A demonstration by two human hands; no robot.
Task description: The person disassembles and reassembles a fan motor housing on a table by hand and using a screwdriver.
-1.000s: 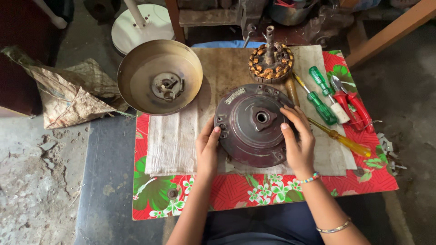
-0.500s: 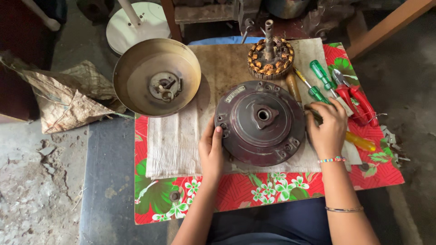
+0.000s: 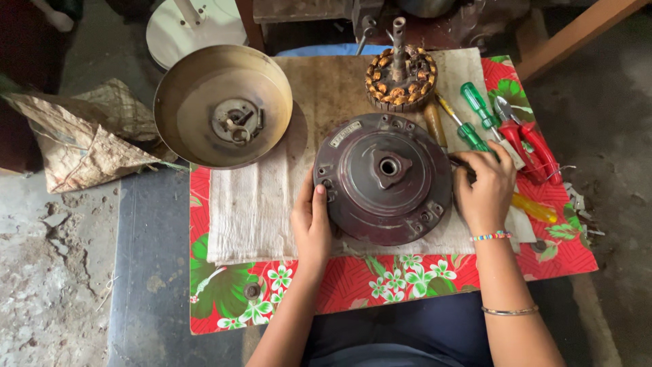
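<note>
Left hand (image 3: 311, 221) rests flat against the motor housing (image 3: 384, 177); right hand (image 3: 483, 187) curls over tools, grip unclear. Housing could slide off the cloth (image 3: 248, 207).

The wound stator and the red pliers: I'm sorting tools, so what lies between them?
Head view: two green-handled screwdrivers lie between the wound stator and the red pliers.

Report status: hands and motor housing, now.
Left hand flat against dark round motor housing. Right hand off it, on the screwdrivers. Nothing blocking.
</note>
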